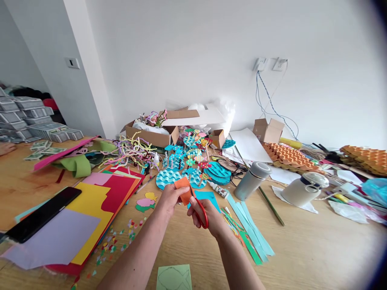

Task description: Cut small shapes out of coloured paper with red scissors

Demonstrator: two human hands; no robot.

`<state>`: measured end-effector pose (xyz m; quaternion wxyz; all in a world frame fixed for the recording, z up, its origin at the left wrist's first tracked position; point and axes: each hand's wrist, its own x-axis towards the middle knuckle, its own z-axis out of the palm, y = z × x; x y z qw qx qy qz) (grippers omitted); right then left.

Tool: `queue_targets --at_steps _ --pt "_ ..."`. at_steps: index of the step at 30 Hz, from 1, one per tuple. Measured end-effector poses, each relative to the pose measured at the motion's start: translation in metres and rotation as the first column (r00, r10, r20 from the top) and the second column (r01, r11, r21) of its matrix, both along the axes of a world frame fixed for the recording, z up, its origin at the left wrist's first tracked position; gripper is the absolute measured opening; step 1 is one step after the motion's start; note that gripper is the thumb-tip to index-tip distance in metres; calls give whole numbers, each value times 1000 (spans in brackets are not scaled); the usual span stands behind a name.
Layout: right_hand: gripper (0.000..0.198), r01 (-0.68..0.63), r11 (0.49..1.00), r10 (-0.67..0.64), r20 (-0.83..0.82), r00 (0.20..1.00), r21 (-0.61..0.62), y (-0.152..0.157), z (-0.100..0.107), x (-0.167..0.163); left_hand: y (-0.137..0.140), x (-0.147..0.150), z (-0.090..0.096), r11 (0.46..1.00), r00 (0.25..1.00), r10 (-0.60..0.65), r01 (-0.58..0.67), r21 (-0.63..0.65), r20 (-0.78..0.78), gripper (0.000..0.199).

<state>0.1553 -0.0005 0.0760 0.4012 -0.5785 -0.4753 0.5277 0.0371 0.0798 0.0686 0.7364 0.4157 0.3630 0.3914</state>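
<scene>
Pinched in my left hand point(169, 201) is a small piece of orange paper point(182, 189). My right hand point(208, 215) grips red-handled scissors point(203, 215), whose blades lie against the right edge of the orange paper. Blue paper point(208, 198) lies on the table behind my right hand. Nearer to me is a pale green paper point(174, 278) with a fish outline drawn on it. Cut paper fish shapes point(146, 201) in green, pink and yellow rest to the left of my left hand. Blue wavy paper discs point(167, 178) with small fish figures stand just beyond both hands.
Coloured paper sheets point(87, 217) and a black phone point(45, 213) cover the left side. Paper scraps point(113, 239) are scattered nearby. At right stand a grey flask point(252, 181) and a white mug point(304, 189), beside light-blue strips point(250, 225) and a green stick point(272, 207). A glue bottle point(219, 190) lies behind.
</scene>
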Motion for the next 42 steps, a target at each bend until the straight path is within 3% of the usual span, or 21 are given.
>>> queue_targets --at_steps 20,42 --pt "67 15 998 -15 1 1000 -54 3 -7 1 3 -1 -4 1000 1000 -3 3 25 -18 26" --pt "64 -5 999 7 50 999 -39 -1 6 0 2 -3 0 999 999 -11 12 34 -41 27"
